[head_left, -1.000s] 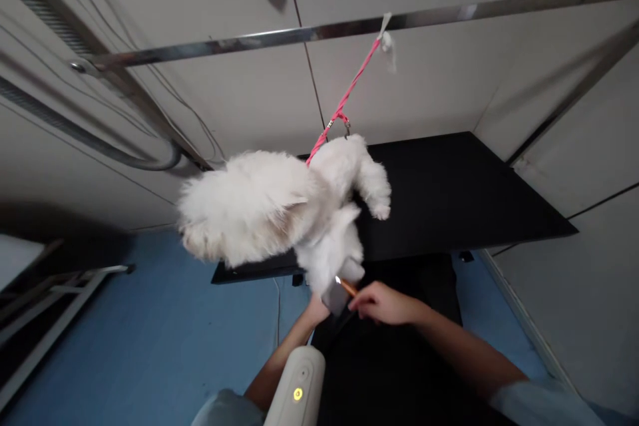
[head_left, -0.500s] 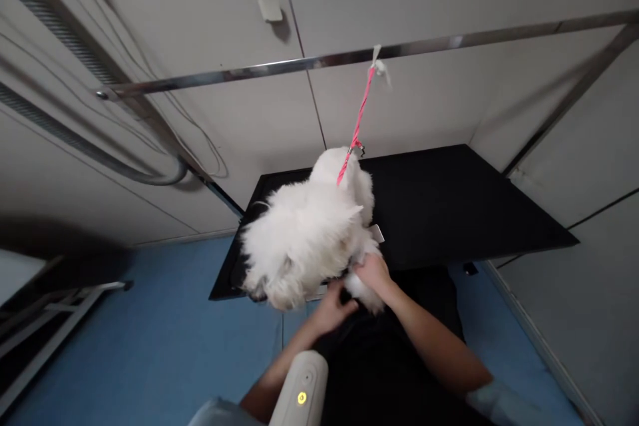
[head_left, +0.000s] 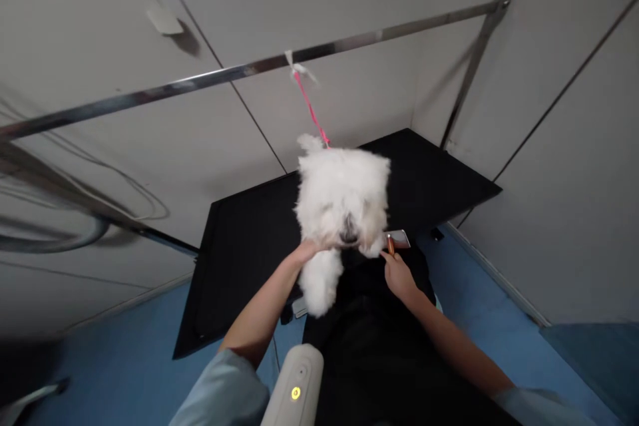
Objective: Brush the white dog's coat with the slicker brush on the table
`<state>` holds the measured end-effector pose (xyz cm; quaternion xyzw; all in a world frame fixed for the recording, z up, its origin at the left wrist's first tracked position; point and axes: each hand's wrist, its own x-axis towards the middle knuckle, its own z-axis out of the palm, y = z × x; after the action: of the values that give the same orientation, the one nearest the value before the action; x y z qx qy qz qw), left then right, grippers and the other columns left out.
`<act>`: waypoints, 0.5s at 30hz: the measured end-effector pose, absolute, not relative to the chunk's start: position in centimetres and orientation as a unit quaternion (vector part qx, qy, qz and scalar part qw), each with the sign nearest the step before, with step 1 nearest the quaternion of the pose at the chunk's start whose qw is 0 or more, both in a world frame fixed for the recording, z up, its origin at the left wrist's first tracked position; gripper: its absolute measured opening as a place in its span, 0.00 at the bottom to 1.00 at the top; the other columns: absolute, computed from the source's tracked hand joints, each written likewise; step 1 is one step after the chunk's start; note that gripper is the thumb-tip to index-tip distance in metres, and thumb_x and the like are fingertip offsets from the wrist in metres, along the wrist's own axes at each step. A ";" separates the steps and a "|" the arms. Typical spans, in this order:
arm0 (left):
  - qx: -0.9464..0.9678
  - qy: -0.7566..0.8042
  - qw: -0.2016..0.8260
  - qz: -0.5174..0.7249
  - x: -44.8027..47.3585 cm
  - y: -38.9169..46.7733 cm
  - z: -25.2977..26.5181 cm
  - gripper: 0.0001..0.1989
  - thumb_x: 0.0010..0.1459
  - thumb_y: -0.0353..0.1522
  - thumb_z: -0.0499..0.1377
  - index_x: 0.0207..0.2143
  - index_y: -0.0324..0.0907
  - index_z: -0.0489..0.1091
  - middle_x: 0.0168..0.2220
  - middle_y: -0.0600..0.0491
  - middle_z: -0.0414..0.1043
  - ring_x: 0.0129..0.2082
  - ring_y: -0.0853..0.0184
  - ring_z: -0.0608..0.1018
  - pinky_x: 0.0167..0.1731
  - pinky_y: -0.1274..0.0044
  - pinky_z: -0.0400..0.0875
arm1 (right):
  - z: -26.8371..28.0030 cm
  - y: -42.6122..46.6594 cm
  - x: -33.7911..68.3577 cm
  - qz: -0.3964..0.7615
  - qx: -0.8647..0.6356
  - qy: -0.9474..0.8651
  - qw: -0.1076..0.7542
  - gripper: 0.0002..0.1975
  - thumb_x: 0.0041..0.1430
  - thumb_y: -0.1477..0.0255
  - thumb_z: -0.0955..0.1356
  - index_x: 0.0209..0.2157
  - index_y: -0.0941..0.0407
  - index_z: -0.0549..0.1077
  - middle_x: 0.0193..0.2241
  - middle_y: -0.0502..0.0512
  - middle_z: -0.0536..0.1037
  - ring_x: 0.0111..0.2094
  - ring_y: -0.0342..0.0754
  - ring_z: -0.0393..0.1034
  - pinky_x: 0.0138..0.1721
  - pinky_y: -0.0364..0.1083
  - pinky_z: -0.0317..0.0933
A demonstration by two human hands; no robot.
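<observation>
A fluffy white dog (head_left: 344, 186) is on the black grooming table (head_left: 239, 246), its face toward me. My left hand (head_left: 305, 251) is closed at the top of one front leg (head_left: 319, 283), below the dog's cheek; fur hides the fingertips. That leg hangs over the table's near edge. My right hand (head_left: 399, 277) grips the orange-brown handle of a slicker brush (head_left: 398, 239). The brush's flat, shiny head lies beside the dog's jaw, right of the face. A pink cord (head_left: 312, 110) runs from the overhead bar down behind the dog's head.
A metal bar (head_left: 210, 80) spans above the table, with a post (head_left: 469, 73) at the right. A white device with a yellow light (head_left: 294, 389) stands out in front of me. A grey hose (head_left: 74, 239) and cables are at the left wall. The floor (head_left: 124, 373) is blue.
The dog has turned its head from the left to face me. My left hand has moved up to the leg; my right hand has left it and now holds the brush. The view has shifted right.
</observation>
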<state>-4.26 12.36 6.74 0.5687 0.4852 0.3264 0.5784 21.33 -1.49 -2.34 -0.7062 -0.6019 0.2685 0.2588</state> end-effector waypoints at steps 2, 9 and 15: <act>0.561 0.481 0.601 0.305 -3.3 13.0 8.5 0.23 0.33 0.29 0.76 0.37 0.41 0.79 0.44 0.42 0.81 0.49 0.46 0.78 0.50 0.64 0.73 | -2.5 -3.9 20.5 0.315 -0.669 -0.621 0.259 0.25 0.60 0.84 0.60 0.56 0.58 0.74 0.47 0.63 0.79 0.45 0.49 0.76 0.51 0.46 0.67; 0.533 0.516 0.604 0.291 -1.9 11.1 12.4 0.16 0.40 0.23 0.70 0.36 0.38 0.78 0.35 0.47 0.82 0.35 0.58 0.80 0.38 0.70 0.75 | 1.9 0.6 17.1 0.323 -0.594 -0.671 0.305 0.19 0.67 0.76 0.62 0.52 0.50 0.78 0.50 0.56 0.80 0.49 0.50 0.76 0.54 0.47 0.65; 0.449 0.517 0.688 0.243 -2.9 8.9 13.0 0.13 0.39 0.22 0.69 0.32 0.37 0.77 0.25 0.51 0.78 0.24 0.65 0.78 0.28 0.75 0.73 | 0.1 3.0 16.8 0.435 -0.627 -0.575 0.296 0.17 0.62 0.81 0.64 0.44 0.55 0.81 0.31 0.54 0.83 0.27 0.45 0.77 0.35 0.44 0.72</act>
<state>-2.94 8.89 13.00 0.4490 0.5166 0.2426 0.6875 16.79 3.01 0.09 -0.6270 -0.5749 0.4346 0.2958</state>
